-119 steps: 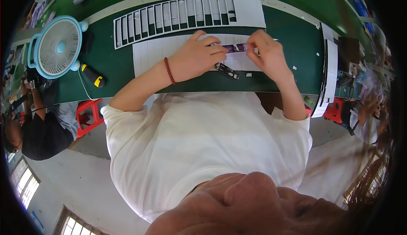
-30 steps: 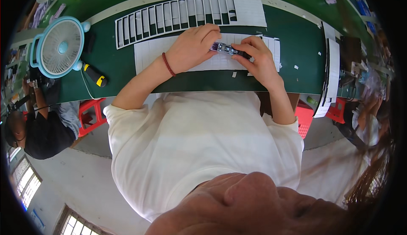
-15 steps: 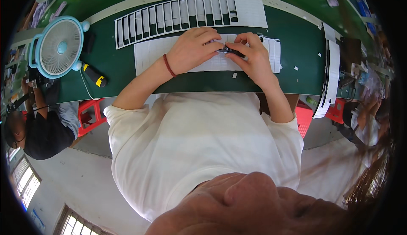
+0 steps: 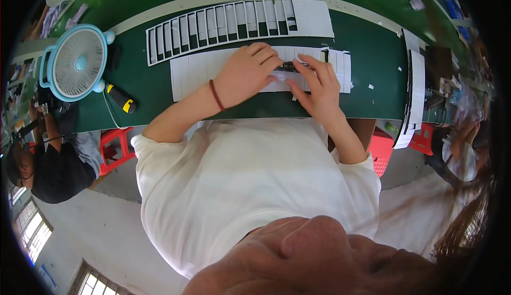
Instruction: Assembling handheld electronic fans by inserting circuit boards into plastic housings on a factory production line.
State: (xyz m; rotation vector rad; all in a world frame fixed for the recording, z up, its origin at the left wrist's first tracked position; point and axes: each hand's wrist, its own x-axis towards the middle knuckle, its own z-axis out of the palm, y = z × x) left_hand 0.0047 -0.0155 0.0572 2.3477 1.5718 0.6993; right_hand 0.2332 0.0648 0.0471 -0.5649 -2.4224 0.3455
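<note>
A short dark strip with small light markings (image 4: 288, 66) lies on a long white sheet marked with cross lines (image 4: 197, 74). My left hand (image 4: 247, 74), with a red-brown cord at the wrist, rests at the strip's left end, thumb apart from the bent fingers. Over the right end is my right hand (image 4: 319, 84), its fingers spread and the thumb lower down near the sheet's front edge. My fingertips partly cover both ends of the strip. Beyond the hands lies a white slotted frame (image 4: 198, 27) with a plain white panel (image 4: 313, 18) at its right end.
A light-blue fan (image 4: 80, 63) stands at the left, beside a yellow-and-black handled tool (image 4: 121, 98). Stacked white and black strips (image 4: 417, 84) overhang the green table (image 4: 367, 100) at the right. White scraps (image 4: 371, 87) lie nearby. Other people sit at both sides, near red stools (image 4: 114, 148).
The dark strip was held tilted between my fingers; now it lies on the white sheet. My right fingers have spread apart, and both hands have come slightly nearer to me.
</note>
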